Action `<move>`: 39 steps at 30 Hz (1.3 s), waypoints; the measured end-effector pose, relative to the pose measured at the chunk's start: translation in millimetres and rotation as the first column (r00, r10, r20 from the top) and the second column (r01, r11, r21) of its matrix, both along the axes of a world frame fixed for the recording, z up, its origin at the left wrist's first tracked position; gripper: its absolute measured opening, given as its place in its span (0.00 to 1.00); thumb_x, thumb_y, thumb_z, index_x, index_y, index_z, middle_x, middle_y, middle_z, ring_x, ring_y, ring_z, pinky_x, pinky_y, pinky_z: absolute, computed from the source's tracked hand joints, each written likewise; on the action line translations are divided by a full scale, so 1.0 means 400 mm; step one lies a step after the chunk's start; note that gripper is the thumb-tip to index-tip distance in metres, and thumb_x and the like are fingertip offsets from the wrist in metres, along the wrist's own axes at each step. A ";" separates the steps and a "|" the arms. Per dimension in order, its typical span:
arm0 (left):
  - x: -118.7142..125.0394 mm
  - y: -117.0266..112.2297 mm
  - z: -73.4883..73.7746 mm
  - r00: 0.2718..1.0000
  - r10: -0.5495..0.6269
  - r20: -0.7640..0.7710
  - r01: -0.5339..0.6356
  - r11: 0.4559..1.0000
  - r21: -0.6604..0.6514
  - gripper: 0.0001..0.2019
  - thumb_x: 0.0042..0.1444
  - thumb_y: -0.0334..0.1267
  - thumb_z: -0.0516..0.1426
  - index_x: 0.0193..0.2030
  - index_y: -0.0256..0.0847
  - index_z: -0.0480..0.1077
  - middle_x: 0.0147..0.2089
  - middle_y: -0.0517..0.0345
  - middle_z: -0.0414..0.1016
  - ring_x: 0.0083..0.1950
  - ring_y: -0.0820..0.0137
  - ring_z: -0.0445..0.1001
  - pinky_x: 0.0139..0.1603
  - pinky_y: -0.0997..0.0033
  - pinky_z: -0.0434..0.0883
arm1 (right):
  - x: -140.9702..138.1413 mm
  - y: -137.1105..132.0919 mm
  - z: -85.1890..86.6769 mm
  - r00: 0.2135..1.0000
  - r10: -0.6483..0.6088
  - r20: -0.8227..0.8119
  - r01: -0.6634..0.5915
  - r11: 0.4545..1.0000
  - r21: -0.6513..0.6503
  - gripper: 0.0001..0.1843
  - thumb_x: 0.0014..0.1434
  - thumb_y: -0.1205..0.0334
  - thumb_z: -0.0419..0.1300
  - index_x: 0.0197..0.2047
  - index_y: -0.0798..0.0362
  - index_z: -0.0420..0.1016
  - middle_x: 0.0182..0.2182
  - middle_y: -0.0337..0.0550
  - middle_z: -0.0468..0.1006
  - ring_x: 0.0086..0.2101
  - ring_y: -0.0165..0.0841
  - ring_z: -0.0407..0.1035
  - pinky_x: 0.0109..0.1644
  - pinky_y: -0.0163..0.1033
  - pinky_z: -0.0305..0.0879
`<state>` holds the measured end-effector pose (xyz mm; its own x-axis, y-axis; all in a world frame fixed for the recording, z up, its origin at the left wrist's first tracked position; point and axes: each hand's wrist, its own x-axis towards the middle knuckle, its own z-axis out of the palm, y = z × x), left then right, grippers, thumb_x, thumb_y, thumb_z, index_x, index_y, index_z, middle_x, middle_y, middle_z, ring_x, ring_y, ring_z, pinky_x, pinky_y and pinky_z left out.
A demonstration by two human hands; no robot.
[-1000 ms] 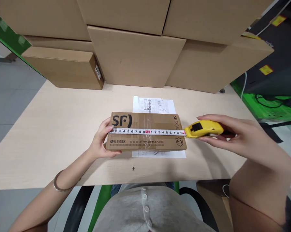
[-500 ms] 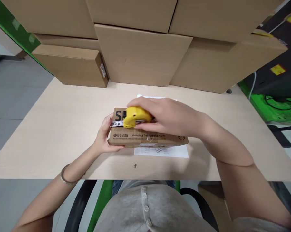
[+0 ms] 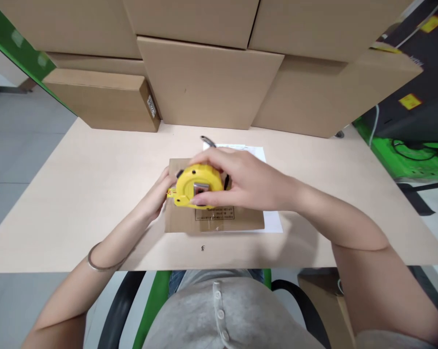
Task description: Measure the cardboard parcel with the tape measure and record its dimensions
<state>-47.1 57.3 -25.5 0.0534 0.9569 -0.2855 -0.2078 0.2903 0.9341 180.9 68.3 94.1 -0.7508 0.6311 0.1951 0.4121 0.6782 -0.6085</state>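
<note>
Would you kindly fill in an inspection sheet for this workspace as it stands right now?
Surface: pale wooden table, with a small dark speck near its front edge.
Job's things: yellow tape measure, its tape almost fully wound in, over a flat cardboard parcel.
Clutter: white printed sheet under the parcel; a dark thin thing behind it, too small to tell.
Hands: right hand grips the tape measure; left hand touches the parcel's left edge, bracelet on its wrist.
Cables: dark cables on the green floor at right.
Surroundings: stacked cardboard boxes behind the table; grey floor at left.
</note>
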 end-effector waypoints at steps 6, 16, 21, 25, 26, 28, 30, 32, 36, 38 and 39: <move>0.003 0.009 -0.015 0.987 -0.149 -0.053 0.143 0.984 -0.105 0.28 0.55 0.54 0.66 0.57 0.40 0.72 0.57 0.50 0.79 0.52 0.58 0.79 0.46 0.64 0.76 | 0.027 0.019 -0.112 0.990 -0.092 0.103 0.097 0.994 -0.045 0.26 0.59 0.40 0.68 0.52 0.49 0.79 0.41 0.46 0.77 0.46 0.43 0.68 0.56 0.51 0.62; 0.049 -0.006 -0.020 0.996 0.032 0.084 -0.028 0.999 -0.041 0.20 0.51 0.45 0.64 0.48 0.42 0.70 0.49 0.55 0.80 0.50 0.57 0.79 0.49 0.62 0.77 | 0.171 0.036 -0.167 0.844 -0.519 -0.136 0.531 0.844 0.078 0.21 0.68 0.39 0.55 0.43 0.50 0.68 0.35 0.43 0.73 0.33 0.35 0.67 0.38 0.41 0.62; 0.046 0.003 -0.041 0.991 0.059 0.116 -0.057 0.998 -0.018 0.19 0.47 0.45 0.66 0.44 0.43 0.71 0.44 0.57 0.81 0.48 0.57 0.80 0.47 0.63 0.78 | 0.276 0.014 -0.258 0.686 -0.568 0.455 0.657 0.752 -0.052 0.20 0.70 0.50 0.51 0.27 0.48 0.60 0.21 0.40 0.68 0.25 0.36 0.65 0.34 0.40 0.54; 0.043 0.008 -0.051 0.992 0.070 0.104 -0.069 0.997 -0.018 0.20 0.45 0.47 0.67 0.43 0.42 0.72 0.45 0.56 0.82 0.51 0.54 0.81 0.50 0.62 0.78 | 0.294 -0.020 -0.344 0.665 -0.541 0.515 0.671 0.735 -0.096 0.18 0.66 0.51 0.56 0.26 0.49 0.63 0.22 0.46 0.73 0.29 0.42 0.71 0.35 0.41 0.54; 0.041 0.008 -0.051 0.994 0.062 0.094 -0.061 0.998 -0.017 0.20 0.45 0.48 0.67 0.42 0.41 0.73 0.46 0.54 0.83 0.52 0.53 0.81 0.50 0.62 0.78 | 0.300 -0.027 -0.358 0.678 -0.537 0.502 0.670 0.732 -0.121 0.18 0.66 0.51 0.56 0.26 0.49 0.64 0.22 0.46 0.73 0.29 0.42 0.71 0.35 0.41 0.55; 0.038 0.009 -0.053 0.996 0.038 0.081 -0.037 0.999 -0.015 0.21 0.45 0.50 0.67 0.42 0.41 0.73 0.46 0.52 0.83 0.52 0.51 0.82 0.49 0.60 0.79 | 0.318 -0.035 -0.377 0.732 -0.520 0.439 0.645 0.736 -0.205 0.18 0.67 0.49 0.54 0.28 0.49 0.65 0.23 0.45 0.74 0.29 0.40 0.71 0.36 0.41 0.58; 0.033 0.009 -0.056 0.997 0.026 0.075 -0.026 1.000 -0.006 0.21 0.46 0.51 0.67 0.43 0.42 0.72 0.45 0.53 0.84 0.52 0.51 0.82 0.49 0.60 0.79 | 0.343 -0.040 -0.390 0.796 -0.505 0.334 0.600 0.736 -0.315 0.21 0.70 0.45 0.48 0.31 0.49 0.67 0.23 0.42 0.72 0.28 0.37 0.69 0.36 0.41 0.61; 0.029 0.010 -0.060 0.998 0.022 0.067 -0.023 1.000 0.008 0.22 0.47 0.51 0.67 0.45 0.42 0.72 0.45 0.53 0.84 0.51 0.52 0.82 0.48 0.60 0.79 | 0.366 -0.045 -0.403 0.830 -0.519 0.206 0.554 0.723 -0.413 0.25 0.71 0.39 0.43 0.37 0.48 0.67 0.23 0.38 0.70 0.26 0.34 0.67 0.35 0.40 0.64; 0.025 0.014 -0.065 0.999 0.014 0.052 -0.015 1.000 0.013 0.22 0.46 0.51 0.67 0.46 0.43 0.72 0.47 0.54 0.84 0.49 0.54 0.83 0.46 0.61 0.80 | 0.384 -0.069 -0.426 0.814 -0.581 -0.001 0.499 0.701 -0.510 0.27 0.59 0.31 0.60 0.34 0.47 0.63 0.25 0.36 0.70 0.25 0.30 0.65 0.30 0.38 0.64; 0.026 0.015 -0.064 0.999 0.021 0.043 -0.022 1.000 0.017 0.21 0.46 0.51 0.67 0.43 0.44 0.72 0.46 0.55 0.84 0.49 0.53 0.82 0.47 0.60 0.80 | 0.378 -0.083 -0.431 0.810 -0.585 -0.047 0.466 0.690 -0.554 0.26 0.58 0.34 0.63 0.31 0.48 0.62 0.24 0.37 0.72 0.23 0.29 0.64 0.28 0.37 0.63; 0.027 0.015 -0.062 0.999 0.027 0.036 -0.028 0.999 0.020 0.21 0.45 0.51 0.68 0.42 0.44 0.72 0.45 0.55 0.84 0.50 0.52 0.82 0.47 0.59 0.80 | 0.373 -0.090 -0.433 0.811 -0.582 -0.059 0.446 0.681 -0.580 0.25 0.60 0.35 0.62 0.31 0.48 0.63 0.24 0.38 0.73 0.21 0.28 0.64 0.26 0.37 0.62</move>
